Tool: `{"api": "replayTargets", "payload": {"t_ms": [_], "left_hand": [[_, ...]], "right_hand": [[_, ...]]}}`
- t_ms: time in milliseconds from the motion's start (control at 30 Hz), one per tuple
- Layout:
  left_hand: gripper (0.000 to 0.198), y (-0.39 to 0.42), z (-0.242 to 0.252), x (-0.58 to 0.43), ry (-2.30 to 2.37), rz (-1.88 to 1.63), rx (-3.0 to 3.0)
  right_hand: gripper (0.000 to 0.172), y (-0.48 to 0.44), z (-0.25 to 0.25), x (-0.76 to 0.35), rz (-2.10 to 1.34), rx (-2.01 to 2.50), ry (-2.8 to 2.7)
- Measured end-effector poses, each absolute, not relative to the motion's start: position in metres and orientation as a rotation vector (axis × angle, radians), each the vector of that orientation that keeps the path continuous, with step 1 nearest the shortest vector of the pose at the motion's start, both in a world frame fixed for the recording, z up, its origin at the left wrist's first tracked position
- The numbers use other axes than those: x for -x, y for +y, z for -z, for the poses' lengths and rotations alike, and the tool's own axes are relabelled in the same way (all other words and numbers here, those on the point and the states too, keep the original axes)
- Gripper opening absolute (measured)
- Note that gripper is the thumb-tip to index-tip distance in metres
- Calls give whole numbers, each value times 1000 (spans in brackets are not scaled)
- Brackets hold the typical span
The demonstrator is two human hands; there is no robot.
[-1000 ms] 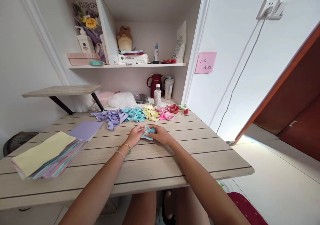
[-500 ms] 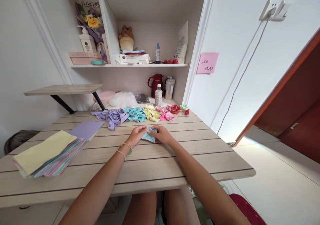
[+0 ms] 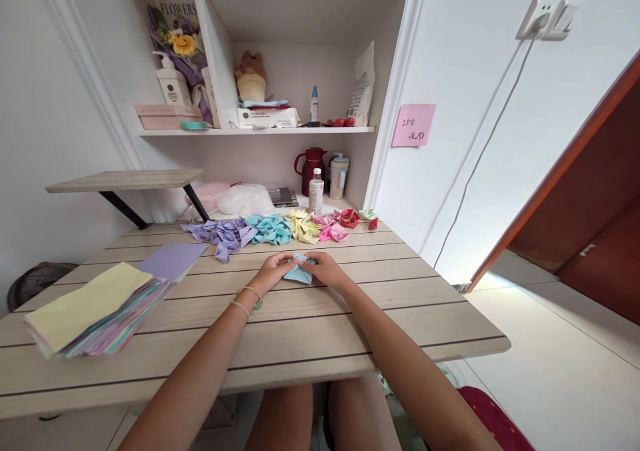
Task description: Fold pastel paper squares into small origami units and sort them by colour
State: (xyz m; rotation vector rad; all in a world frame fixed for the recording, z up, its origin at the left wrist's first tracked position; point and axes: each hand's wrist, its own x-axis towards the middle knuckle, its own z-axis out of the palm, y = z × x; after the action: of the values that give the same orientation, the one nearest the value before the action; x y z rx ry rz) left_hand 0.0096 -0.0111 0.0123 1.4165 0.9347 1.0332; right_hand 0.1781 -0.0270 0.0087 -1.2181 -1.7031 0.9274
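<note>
A small piece of light blue folded paper (image 3: 299,275) is held between my two hands, just above or on the table. My left hand (image 3: 275,268) pinches its left side. On its right side, my right hand (image 3: 323,267) grips it with the thumb near the paper's middle. Behind my hands lies a row of folded paper pieces: purple ones (image 3: 227,234), blue ones (image 3: 270,229), yellow ones (image 3: 303,226), pink ones (image 3: 334,231), red ones (image 3: 349,218) and a pale green one (image 3: 368,214).
On the left of the wooden table (image 3: 310,334) lies a fanned stack of coloured paper (image 3: 95,304) beside a purple sheet (image 3: 173,259). A small raised shelf (image 3: 127,180) stands behind. A bottle (image 3: 316,194), a red jug (image 3: 312,164) and a cup (image 3: 339,176) stand at the back.
The blue paper has turned slightly between my fingers, and more of its top shows. My hands have barely shifted. The whole view has moved a little.
</note>
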Motion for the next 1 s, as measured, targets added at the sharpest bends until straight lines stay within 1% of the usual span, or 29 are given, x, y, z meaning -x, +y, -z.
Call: {"api": "replayTargets", "payload": {"t_ms": [200, 333, 567, 733, 867, 1000], "left_hand": [[41, -13, -15, -9, 960, -1049, -1422], [38, -11, -15, -9, 981, -1061, -1459], [30, -10, -11, -10, 962, -991, -1730], [31, -9, -8, -10, 979, -926, -1935], [31, -10, -9, -11, 997, -924, -1960], [29, -12, -12, -12, 969, -926, -1935]], "right_hand": [[34, -23, -5, -179, -1026, 1183, -1670], [32, -23, -6, -179, -1038, 1204, -1670], [32, -31, -13, -178, -813, 1252, -1926], [30, -28, -11, -179, -717, 1257, -2041], [29, -27, -10, -180, -657, 1259, -2066], [23, -28, -11, -180, -625, 1258, -2056]]}}
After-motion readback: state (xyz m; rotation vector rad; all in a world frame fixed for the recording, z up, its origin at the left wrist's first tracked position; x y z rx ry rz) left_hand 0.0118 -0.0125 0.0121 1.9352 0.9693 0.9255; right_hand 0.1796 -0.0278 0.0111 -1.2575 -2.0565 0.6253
